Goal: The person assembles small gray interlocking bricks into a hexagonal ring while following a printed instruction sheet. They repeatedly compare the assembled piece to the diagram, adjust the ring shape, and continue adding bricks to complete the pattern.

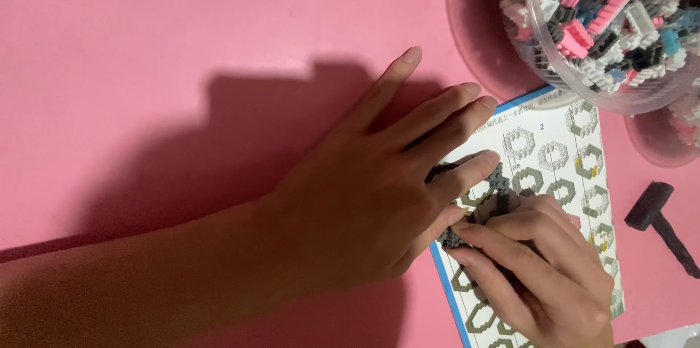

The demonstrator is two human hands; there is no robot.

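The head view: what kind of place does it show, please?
Probably a hobby table at home, though little of the surroundings is in view: a pink tabletop, a clear bowl full of tiny building bricks, and a printed instruction sheet under both hands.

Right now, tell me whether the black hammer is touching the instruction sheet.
Apart. The head view shows the black hammer lying on the pink table to the right of the instruction sheet, with a strip of bare table between them.
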